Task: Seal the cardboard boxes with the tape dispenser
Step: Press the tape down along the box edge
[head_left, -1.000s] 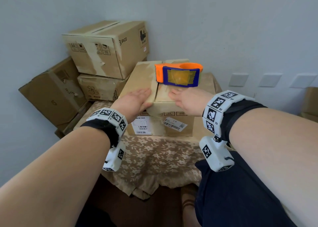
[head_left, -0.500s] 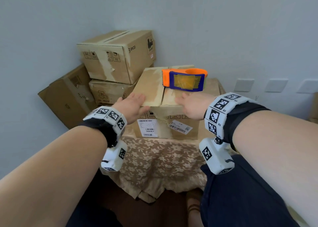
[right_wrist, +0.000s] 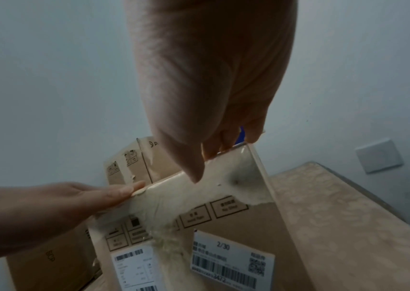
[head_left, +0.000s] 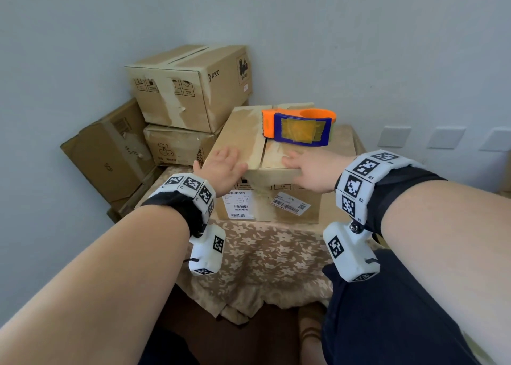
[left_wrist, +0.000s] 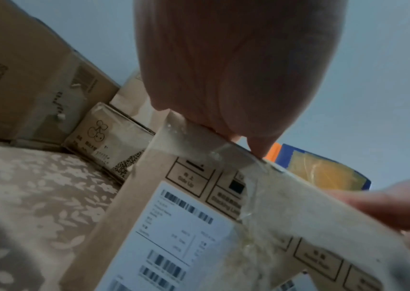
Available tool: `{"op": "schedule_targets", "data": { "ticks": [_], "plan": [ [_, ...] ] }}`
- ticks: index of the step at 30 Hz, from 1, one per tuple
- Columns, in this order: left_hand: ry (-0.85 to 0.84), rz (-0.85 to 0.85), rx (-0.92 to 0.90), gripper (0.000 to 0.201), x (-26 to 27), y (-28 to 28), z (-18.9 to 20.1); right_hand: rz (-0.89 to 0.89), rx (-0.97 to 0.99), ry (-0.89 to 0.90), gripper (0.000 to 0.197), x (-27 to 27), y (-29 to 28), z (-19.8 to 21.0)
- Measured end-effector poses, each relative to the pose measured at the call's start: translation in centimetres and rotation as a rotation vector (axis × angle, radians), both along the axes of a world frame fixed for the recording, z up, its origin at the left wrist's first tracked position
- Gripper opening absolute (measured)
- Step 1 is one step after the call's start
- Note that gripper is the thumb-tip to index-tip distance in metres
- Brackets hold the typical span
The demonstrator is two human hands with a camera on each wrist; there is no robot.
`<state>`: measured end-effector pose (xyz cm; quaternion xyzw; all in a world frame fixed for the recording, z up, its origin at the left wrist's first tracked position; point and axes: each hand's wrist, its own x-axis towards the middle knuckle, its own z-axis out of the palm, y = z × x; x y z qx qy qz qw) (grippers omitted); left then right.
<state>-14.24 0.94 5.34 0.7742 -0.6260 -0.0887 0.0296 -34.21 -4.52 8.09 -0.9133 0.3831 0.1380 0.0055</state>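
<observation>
Evidently the flap-closing step was in hand, with taping not yet begun. A small table draped in a beige floral cloth was seen, with brown cardboard cartons stacked behind it at the left against the wall. On the cloth stood the brown cardboard box with white shipping labels, its two top flaps brought together along a centre seam. On its far top lay the orange-and-blue plastic tape dispenser, held by nobody. The left hand and the right hand were laid flat, fingers extended, one on each flap at the near edge (apart from each other, gripping nothing). For the next move, one hand would probably be needed on the flaps while the other was reached forward for the dispenser.
</observation>
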Motion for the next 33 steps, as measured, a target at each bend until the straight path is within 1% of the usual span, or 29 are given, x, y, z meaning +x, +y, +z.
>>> {"op": "schedule_targets", "data": {
  "ticks": [4, 6, 8, 10, 13, 15, 17, 20, 24, 27, 30, 33],
  "plan": [
    [0.068, 0.100, -0.007, 0.058, 0.7, -0.8, -0.5, -0.078, 0.019, -0.094, 0.042, -1.1, 0.0, 0.4],
    [0.107, 0.177, -0.027, 0.057, 0.8, -1.1, -0.7, -0.098, -0.031, -0.125, 0.032, -1.2, 0.0, 0.4],
    [0.196, 0.279, -0.026, 0.058, 0.5, -1.1, -0.5, -0.146, -0.073, -0.157, 0.021, -1.3, 0.3, 0.4],
    [0.301, 0.355, -0.024, 0.061, 0.4, -1.2, -0.4, -0.199, -0.083, -0.132, 0.017, -1.2, 0.6, 0.6],
    [0.440, 0.402, -0.037, 0.063, 0.4, -1.4, -0.5, -0.233, -0.049, -0.018, 0.027, -0.7, 0.7, 1.1],
    [0.453, 0.421, -0.044, 0.065, 0.4, -1.5, -0.5, -0.240, -0.016, 0.038, 0.035, -0.4, 0.6, 1.5],
    [0.439, 0.431, -0.035, 0.065, 0.4, -1.7, -0.4, -0.254, 0.010, 0.017, 0.034, -0.6, 0.4, 1.8],
    [0.423, 0.426, -0.001, 0.057, 0.3, -2.1, -0.1, -0.290, 0.009, -0.081, 0.015, -1.2, 0.5, 2.1],
    [0.394, 0.358, 0.010, 0.055, -0.4, -2.8, -0.2, -0.371, -0.003, -0.152, 0.026, -1.9, 1.1, 2.6],
    [0.433, 0.244, -0.056, 0.056, -1.4, -3.6, -0.3, -0.420, 0.039, -0.143, 0.028, -2.7, 1.7, 3.6],
    [0.473, 0.118, -0.114, 0.043, -2.2, -4.6, -0.2, -0.364, 0.132, -0.138, 0.027, -2.7, 2.1, 4.2],
    [0.517, 0.069, -0.130, 0.047, -3.4, -4.8, -0.3, -0.240, 0.197, -0.163, 0.018, -1.3, 2.8, 4.2]
  ]
}}
